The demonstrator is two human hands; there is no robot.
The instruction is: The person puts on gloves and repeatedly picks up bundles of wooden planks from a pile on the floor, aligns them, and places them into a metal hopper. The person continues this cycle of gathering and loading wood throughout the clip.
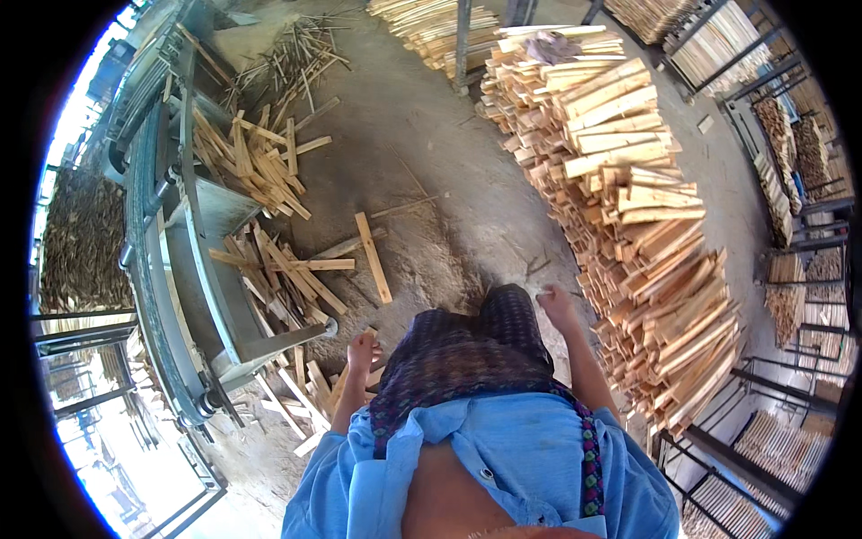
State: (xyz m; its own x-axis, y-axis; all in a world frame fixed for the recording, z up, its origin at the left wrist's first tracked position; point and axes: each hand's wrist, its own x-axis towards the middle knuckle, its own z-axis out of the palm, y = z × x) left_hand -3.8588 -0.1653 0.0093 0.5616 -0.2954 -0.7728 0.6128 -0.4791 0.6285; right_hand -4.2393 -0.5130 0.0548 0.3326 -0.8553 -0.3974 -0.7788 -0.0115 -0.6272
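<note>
My left hand (363,350) is held low by my left thigh with its fingers curled in, and I see nothing held in it. Loose wooden slats (305,393) lie on the floor beyond it to the left. On the other side, my right hand (558,306) hangs beside my right leg, loosely closed and with no object showing in it. Nearest to that hand is a long stack of cut wooden slats (633,211), piled in rows. A single slat (373,258) lies on the floor ahead of my legs.
A long metal machine with a belt (148,207) runs along the left. Scattered slats (256,162) lie beside its frame, and thin offcuts (301,58) are heaped farther off. Another wood stack (422,31) stands at the back. Metal racks (817,260) with wood line the right side.
</note>
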